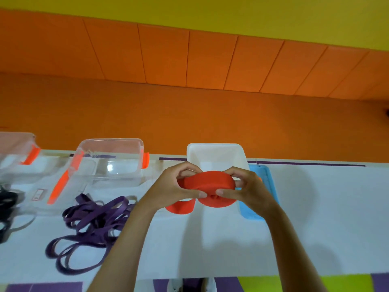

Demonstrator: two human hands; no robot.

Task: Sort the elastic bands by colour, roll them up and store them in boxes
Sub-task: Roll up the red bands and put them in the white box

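L hand & R hand both pinching red band, white box behind, lid label unreadable

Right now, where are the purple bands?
In the head view, the purple bands lie tangled on the white table, on the left, just in front of the clear box and left of the left hand.

Head-worn wide-angle view, facing forward and down, close over white table

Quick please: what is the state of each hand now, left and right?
Left hand: closed, gripping the red elastic band.
Right hand: closed, gripping the same band.
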